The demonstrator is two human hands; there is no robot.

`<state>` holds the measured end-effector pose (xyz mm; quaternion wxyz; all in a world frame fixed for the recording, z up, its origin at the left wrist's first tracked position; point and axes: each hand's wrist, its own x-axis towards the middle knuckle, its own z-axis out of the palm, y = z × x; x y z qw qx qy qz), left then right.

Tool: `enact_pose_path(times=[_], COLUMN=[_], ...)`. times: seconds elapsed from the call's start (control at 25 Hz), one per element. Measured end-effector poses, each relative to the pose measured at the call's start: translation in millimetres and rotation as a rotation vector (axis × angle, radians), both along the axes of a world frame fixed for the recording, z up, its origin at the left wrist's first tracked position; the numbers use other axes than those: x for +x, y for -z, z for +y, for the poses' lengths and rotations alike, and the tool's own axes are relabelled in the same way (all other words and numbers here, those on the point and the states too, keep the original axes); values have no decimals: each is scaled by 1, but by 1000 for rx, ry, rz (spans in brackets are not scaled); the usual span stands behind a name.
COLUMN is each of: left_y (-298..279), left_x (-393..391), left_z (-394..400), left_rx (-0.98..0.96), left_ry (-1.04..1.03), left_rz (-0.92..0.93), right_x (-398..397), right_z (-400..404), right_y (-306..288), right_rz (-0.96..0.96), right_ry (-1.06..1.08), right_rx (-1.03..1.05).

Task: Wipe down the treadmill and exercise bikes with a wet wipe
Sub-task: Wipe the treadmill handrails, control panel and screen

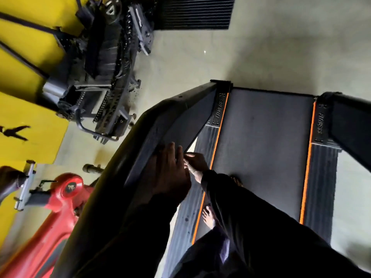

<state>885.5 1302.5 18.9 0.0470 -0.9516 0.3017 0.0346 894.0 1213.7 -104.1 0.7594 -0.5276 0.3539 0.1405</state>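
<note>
Treadmill (261,137) handrail (160,121) sits right under your left hand (170,173), fingers straight, flat on the rail. Your right hand (195,163) just beside it, fingers curled; wet wipe not clearly visible, so can't tell what it holds. You stand barefoot on the belt. Red exercise bike (60,207) left, grey floor (261,57), yellow wall (26,117).

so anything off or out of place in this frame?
Mostly no. The treadmill belt sits straight between its orange stripes, no spill visible. Oddities: dark specks scattered on the floor beside the weight machine, and a bare foot on the belt's edge. Both hands meet at the side rail; no wipe is clearly visible.
</note>
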Motion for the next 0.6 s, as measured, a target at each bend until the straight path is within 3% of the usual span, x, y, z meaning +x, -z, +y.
enact_pose_path(times=[0.12,0.2,0.4,0.6], left_y=[9,11,28,44], left_x=[-28,-43,-66,-78], left_z=[14,21,24,16], left_rx=[-132,-189,-302,-332], left_ry=[-250,-408,-608,-782], left_rz=[192,342,380,386], right_x=[1,-1,3,16], right_z=[0,1,-3,5], right_y=[-9,8,28,53], right_rz=[50,97,140,229], right_ry=[9,-65,-315,-445], right_rx=[-11,-123,-212,-79])
